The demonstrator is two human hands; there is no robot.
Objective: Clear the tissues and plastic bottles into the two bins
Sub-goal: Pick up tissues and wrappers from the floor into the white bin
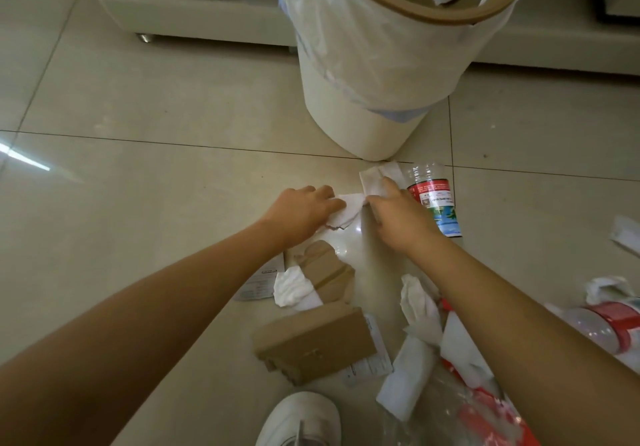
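My left hand [303,211] pinches a white tissue [348,211] on the tiled floor. Just to its right, my right hand [398,215] presses its fingers on another tissue [375,179] lying at the foot of the white bin [363,75]. That bin has a plastic liner and a tan rim, with tissues and cardboard inside. A clear plastic bottle [434,198] with a red and blue label lies beside my right hand. More crumpled tissues [420,303] and a second bottle [602,324] lie nearer to me on the right.
Torn cardboard pieces [313,345] and printed paper slips [259,283] lie between my forearms. A white shoe [301,421] shows at the bottom edge. White furniture bases [194,12] run along the far side. Further tissues [625,234] lie at the right edge.
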